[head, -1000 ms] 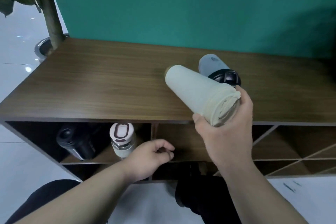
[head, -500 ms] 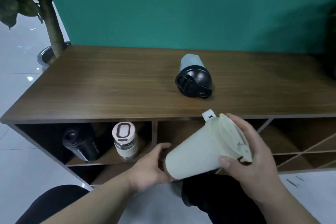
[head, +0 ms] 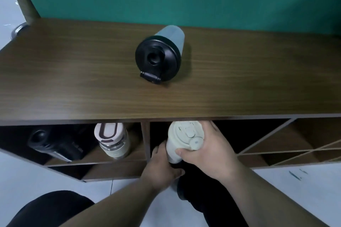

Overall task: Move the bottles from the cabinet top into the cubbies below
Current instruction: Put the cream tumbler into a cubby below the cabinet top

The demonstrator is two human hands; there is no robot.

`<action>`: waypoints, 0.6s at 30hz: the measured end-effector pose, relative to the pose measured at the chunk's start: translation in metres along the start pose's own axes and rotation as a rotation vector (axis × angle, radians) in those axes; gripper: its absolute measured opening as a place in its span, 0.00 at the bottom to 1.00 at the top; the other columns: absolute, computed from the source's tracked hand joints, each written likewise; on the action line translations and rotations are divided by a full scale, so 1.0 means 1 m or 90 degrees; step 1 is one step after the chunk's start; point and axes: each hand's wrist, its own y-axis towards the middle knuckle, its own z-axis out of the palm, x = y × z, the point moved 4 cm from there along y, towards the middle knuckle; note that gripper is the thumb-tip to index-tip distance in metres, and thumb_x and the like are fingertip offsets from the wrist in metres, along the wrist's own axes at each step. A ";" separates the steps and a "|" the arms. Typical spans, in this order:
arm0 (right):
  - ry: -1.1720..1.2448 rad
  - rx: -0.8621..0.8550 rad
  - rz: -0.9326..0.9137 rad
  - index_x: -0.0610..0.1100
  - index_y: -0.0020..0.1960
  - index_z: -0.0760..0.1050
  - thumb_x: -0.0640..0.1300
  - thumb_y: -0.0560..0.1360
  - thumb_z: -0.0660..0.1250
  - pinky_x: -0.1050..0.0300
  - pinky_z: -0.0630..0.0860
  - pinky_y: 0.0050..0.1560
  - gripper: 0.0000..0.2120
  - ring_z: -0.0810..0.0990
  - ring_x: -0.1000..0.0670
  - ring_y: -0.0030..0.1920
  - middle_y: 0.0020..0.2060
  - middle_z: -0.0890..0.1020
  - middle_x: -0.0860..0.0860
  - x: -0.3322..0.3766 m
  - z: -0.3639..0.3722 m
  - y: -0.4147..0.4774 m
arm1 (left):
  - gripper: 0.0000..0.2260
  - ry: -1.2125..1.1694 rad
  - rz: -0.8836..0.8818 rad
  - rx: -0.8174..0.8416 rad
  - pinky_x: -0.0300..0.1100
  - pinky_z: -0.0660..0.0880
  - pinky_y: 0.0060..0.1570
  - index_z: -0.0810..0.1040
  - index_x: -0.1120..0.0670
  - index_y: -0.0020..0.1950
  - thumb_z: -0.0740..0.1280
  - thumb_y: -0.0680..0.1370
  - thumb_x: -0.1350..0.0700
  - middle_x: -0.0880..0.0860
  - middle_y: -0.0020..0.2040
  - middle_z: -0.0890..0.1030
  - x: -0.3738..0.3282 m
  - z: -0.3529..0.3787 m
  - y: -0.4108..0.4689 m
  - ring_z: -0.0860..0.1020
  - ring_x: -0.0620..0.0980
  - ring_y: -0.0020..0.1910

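A cream bottle (head: 181, 139) with a flip lid stands inside the middle cubby, just under the cabinet top (head: 73, 79). My right hand (head: 208, 150) grips it around the lid and upper body. Low on its left side, my left hand (head: 162, 167) wraps the bottle's base. On the cabinet top lies a grey shaker bottle (head: 160, 51) on its side, black lid toward me. In the left cubby are a clear bottle with a white and brown lid (head: 112, 139) and a black bottle (head: 53, 143).
A teal wall runs behind the cabinet. Diagonal-slat cubbies (head: 276, 145) lie to the right. A lower shelf row (head: 110, 170) sits beneath. A plant trunk and pot (head: 22, 5) stand at the far left. My dark-clothed legs are below on the white floor.
The cream bottle came off the cabinet top, swung down in front of the cabinet, and now sits upright in the middle cubby. My left hand joined at its base. The view moved closer.
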 end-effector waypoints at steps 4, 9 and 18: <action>0.004 -0.001 0.007 0.61 0.62 0.68 0.64 0.54 0.74 0.66 0.71 0.54 0.38 0.75 0.60 0.57 0.55 0.74 0.63 -0.004 0.013 0.018 | 0.37 -0.023 -0.020 -0.071 0.47 0.80 0.63 0.70 0.48 0.73 0.80 0.67 0.51 0.46 0.64 0.79 0.006 0.003 0.015 0.79 0.46 0.62; -0.018 0.000 0.006 0.59 0.59 0.72 0.62 0.55 0.77 0.56 0.77 0.58 0.34 0.77 0.55 0.57 0.53 0.78 0.61 -0.008 0.025 0.031 | 0.24 0.024 -0.045 -0.093 0.40 0.79 0.49 0.79 0.43 0.66 0.72 0.70 0.41 0.42 0.54 0.86 0.014 0.011 0.030 0.85 0.45 0.55; -0.008 -0.019 0.022 0.57 0.60 0.72 0.65 0.54 0.75 0.52 0.77 0.59 0.36 0.79 0.54 0.58 0.54 0.80 0.60 -0.018 0.028 0.035 | 0.31 0.037 -0.083 -0.107 0.47 0.81 0.55 0.78 0.50 0.67 0.64 0.69 0.35 0.48 0.56 0.86 0.008 0.016 0.037 0.85 0.52 0.58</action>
